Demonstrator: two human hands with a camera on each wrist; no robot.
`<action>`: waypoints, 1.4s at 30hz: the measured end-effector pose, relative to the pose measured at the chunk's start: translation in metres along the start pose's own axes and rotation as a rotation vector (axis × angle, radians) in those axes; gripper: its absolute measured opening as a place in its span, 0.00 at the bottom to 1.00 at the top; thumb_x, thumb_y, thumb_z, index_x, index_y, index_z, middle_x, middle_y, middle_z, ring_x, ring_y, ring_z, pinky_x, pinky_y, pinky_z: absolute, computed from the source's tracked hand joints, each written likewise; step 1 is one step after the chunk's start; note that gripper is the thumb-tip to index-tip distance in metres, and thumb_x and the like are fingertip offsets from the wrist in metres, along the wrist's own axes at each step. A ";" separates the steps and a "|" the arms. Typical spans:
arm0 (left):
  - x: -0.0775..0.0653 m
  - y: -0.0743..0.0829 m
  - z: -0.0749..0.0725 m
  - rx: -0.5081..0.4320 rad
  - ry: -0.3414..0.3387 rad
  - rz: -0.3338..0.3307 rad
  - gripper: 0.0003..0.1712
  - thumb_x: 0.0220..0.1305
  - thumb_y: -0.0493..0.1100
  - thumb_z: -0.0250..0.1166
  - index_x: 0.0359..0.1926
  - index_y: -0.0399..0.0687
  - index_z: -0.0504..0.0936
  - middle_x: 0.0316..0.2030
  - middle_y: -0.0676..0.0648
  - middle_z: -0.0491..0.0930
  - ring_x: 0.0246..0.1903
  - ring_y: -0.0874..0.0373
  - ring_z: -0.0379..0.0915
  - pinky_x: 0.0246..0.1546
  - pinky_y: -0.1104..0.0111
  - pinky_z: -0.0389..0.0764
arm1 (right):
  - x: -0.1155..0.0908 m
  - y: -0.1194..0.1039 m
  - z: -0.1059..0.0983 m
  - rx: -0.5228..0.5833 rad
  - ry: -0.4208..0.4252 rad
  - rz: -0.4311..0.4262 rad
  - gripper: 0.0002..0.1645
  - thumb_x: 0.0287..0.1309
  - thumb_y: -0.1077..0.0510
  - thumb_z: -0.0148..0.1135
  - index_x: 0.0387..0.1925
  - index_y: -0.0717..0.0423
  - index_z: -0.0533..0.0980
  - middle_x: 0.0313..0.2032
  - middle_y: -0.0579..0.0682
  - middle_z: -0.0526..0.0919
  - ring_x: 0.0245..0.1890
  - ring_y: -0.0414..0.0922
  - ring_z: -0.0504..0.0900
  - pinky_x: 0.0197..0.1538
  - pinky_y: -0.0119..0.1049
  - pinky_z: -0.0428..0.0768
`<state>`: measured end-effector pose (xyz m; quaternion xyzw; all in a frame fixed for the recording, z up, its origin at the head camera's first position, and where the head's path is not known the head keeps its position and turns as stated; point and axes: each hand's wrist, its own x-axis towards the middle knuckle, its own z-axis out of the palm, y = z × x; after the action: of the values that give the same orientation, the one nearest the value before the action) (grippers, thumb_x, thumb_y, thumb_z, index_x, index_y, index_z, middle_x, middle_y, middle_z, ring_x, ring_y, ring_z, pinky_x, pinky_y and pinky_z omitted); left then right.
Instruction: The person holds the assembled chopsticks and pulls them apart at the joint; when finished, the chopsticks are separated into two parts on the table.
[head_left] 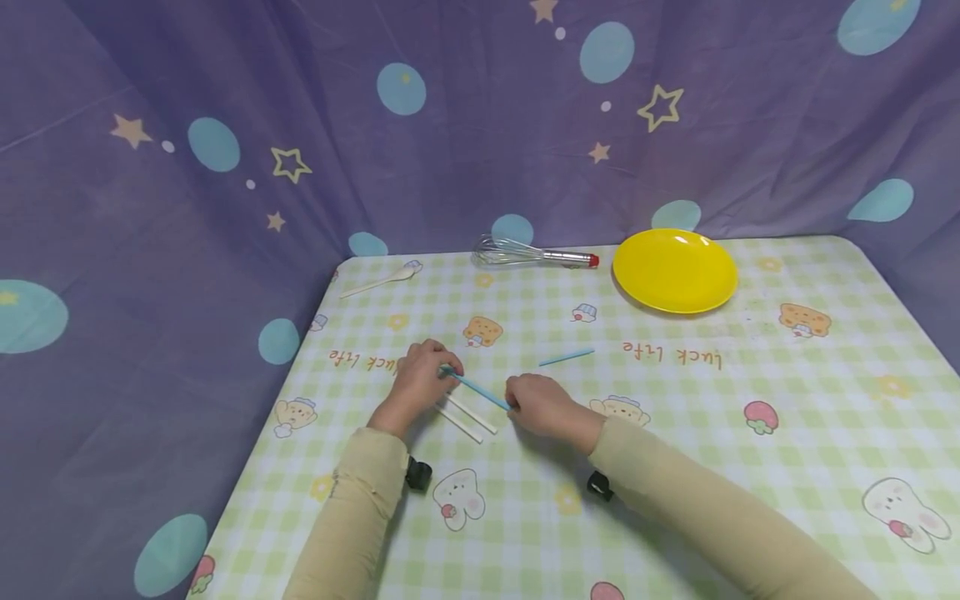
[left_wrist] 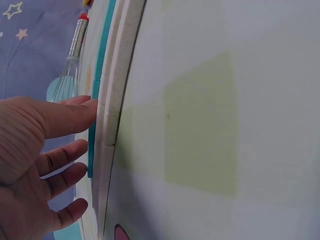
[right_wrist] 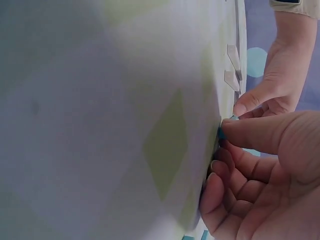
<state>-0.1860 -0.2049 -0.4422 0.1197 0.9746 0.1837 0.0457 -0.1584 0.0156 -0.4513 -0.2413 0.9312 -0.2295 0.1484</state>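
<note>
A thin blue stick (head_left: 482, 391) runs slantwise between the two hands. My left hand (head_left: 424, 377) pinches its far left end with thumb and index finger, the other fingers loosely bent in the left wrist view. At the near right end, my right hand (head_left: 546, 407) pinches the stick between thumb and curled index finger; that tip is mostly hidden. Two white sticks (head_left: 472, 415) lie side by side on the cloth just below the blue one, their far ends under the left hand. Another, shorter-looking blue stick (head_left: 567, 357) lies beyond the right hand.
On the checked tablecloth (head_left: 675, 500), a wire whisk (head_left: 536, 254) with a red-tipped handle lies along the back edge. A yellow plate (head_left: 675, 273) sits to its right, and a pale spoon (head_left: 378, 282) at the back left. A purple curtain (head_left: 480, 125) hangs behind.
</note>
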 end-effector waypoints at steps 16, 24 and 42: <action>0.000 0.006 0.005 -0.016 0.061 0.074 0.06 0.56 0.44 0.73 0.33 0.54 0.84 0.48 0.48 0.79 0.52 0.47 0.70 0.61 0.46 0.57 | -0.015 0.010 -0.016 0.155 0.121 0.091 0.03 0.63 0.62 0.60 0.32 0.54 0.75 0.26 0.46 0.75 0.28 0.43 0.72 0.36 0.37 0.73; 0.000 0.021 0.001 -0.162 0.022 0.134 0.05 0.58 0.41 0.72 0.32 0.53 0.83 0.32 0.56 0.83 0.35 0.60 0.78 0.48 0.60 0.75 | -0.028 0.031 -0.033 0.186 0.217 0.031 0.02 0.65 0.63 0.58 0.35 0.57 0.76 0.27 0.46 0.76 0.28 0.44 0.71 0.37 0.38 0.72; -0.004 0.054 0.016 -0.557 -0.124 0.177 0.03 0.61 0.41 0.69 0.34 0.47 0.85 0.28 0.55 0.81 0.24 0.60 0.71 0.25 0.71 0.72 | -0.062 0.074 -0.054 0.277 0.261 -0.027 0.04 0.64 0.61 0.62 0.32 0.53 0.76 0.27 0.43 0.79 0.28 0.43 0.72 0.37 0.38 0.73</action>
<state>-0.1683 -0.1515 -0.4370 0.1981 0.8677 0.4398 0.1199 -0.1552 0.1246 -0.4316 -0.1993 0.8987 -0.3868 0.0550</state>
